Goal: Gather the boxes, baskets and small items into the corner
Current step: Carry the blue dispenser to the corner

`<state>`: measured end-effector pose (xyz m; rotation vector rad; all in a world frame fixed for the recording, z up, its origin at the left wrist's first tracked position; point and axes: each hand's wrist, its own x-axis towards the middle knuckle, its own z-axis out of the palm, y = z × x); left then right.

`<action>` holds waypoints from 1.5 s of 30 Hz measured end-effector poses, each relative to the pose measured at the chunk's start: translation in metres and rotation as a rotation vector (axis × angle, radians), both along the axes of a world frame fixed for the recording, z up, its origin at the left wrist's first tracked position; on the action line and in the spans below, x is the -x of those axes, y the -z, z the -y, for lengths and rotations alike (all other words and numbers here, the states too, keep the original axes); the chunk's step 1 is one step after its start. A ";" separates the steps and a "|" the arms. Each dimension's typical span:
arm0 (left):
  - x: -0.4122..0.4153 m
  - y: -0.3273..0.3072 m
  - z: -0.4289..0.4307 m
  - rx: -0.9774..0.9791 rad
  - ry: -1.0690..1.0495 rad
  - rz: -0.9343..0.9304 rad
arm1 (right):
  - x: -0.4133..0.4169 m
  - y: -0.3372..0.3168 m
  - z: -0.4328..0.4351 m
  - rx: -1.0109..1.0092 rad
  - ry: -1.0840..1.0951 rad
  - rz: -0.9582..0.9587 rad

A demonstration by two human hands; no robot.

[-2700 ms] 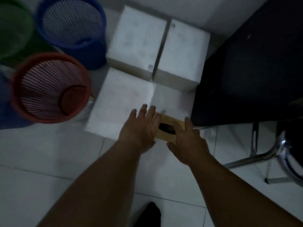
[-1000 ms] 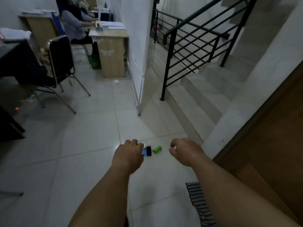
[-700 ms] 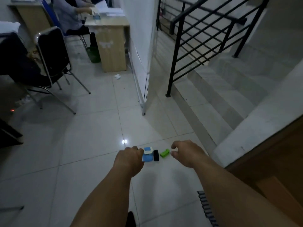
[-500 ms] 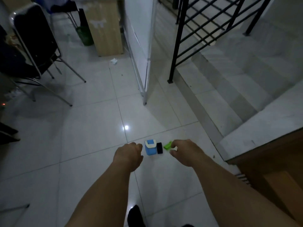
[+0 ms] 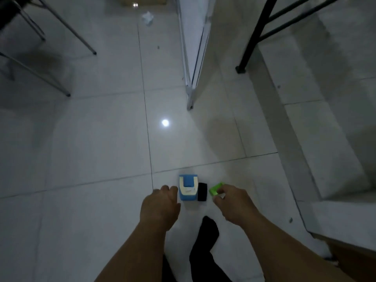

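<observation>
1. Small green plastic piece [image 5: 216,189]: pinched by right hand [image 5: 232,202], down at white tiled floor [image 5: 101,139].
2. Left hand [image 5: 159,208]: clenched, empty, just beside blue-and-white box [image 5: 188,190]; flat black block [image 5: 202,191] against that box's right side.
3. Far back: crumpled white paper [image 5: 148,18].

One blue box [image 5: 188,188], one black item [image 5: 202,191], one green item [image 5: 216,189]
</observation>
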<state>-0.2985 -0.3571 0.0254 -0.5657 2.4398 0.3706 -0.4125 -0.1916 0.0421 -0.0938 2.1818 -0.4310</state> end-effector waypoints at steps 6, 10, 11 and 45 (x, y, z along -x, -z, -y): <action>0.052 0.154 0.015 0.014 -0.009 0.025 | 0.042 0.161 0.041 0.049 0.115 0.092; 0.075 0.255 0.019 0.003 -0.053 0.063 | 0.053 0.261 0.055 0.033 0.197 0.149; 0.078 0.277 0.018 -0.013 -0.087 0.083 | 0.054 0.282 0.055 0.012 0.224 0.164; 0.033 -0.239 0.096 -0.285 -1.104 -0.354 | 0.041 -0.223 0.181 0.378 0.189 0.460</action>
